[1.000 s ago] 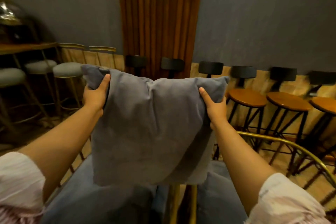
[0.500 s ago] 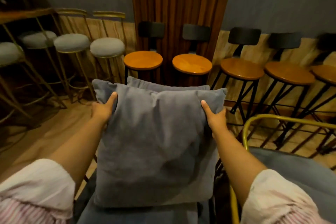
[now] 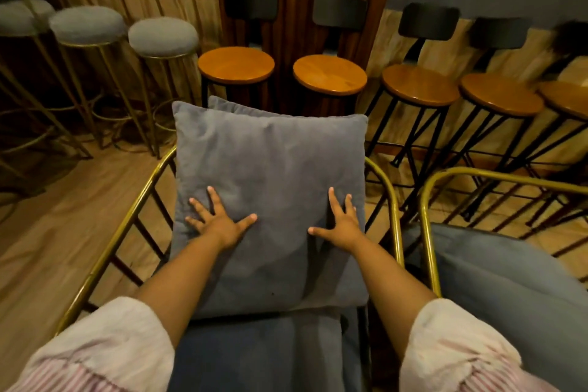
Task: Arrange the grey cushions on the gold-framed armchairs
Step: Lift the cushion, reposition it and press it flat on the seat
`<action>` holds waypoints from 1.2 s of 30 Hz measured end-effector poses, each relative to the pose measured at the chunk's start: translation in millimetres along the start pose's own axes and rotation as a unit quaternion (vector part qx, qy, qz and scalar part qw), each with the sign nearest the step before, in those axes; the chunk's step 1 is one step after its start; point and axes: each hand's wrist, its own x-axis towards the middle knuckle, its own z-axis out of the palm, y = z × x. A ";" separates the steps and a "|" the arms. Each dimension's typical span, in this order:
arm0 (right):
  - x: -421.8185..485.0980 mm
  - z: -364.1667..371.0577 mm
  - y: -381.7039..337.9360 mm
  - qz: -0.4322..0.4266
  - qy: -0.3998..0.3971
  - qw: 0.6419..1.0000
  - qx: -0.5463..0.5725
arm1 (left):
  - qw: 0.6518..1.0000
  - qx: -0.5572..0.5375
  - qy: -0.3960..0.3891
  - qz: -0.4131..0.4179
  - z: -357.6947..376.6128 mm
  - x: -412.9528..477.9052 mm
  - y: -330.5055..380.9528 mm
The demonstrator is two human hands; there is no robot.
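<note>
Cushion (image 3: 270, 169) under flat hands hides most of rear cushion (image 3: 229, 106)

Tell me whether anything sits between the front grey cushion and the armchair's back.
Yes: a second grey cushion stands behind the front cushion, against the chair back. Both hands press flat on the front one.

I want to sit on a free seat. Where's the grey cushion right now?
The grey cushion leans against the back of the gold-framed armchair mid-view, another cushion behind it, left hand and right hand flat on its front.
</note>
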 end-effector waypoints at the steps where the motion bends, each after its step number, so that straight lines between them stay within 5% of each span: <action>1: -4.0 -4.8 2.8 -0.010 -0.003 1.000 0.005 | 1.000 -0.009 -0.001 -0.004 -0.2 -4.6 5.2; 4: -23.3 -22.8 12.8 -0.043 0.007 0.999 0.031 | 1.000 -0.010 -0.014 0.001 5.0 -26.1 28.8; 10: -97.0 -66.2 80.1 -0.042 0.232 0.969 0.077 | 0.984 0.025 -0.128 0.123 49.9 -79.7 80.6; 18: -210.6 -162.9 266.4 0.043 0.276 0.956 0.092 | 0.936 -0.040 -0.234 0.259 193.4 -220.1 183.2; 24: -256.4 -230.4 397.6 0.146 0.267 0.946 0.110 | 0.927 -0.079 -0.293 0.221 311.1 -285.2 233.2; 36: -222.7 -241.2 537.5 0.345 0.234 0.878 0.233 | 0.957 -0.142 -0.239 0.078 416.8 -235.0 242.9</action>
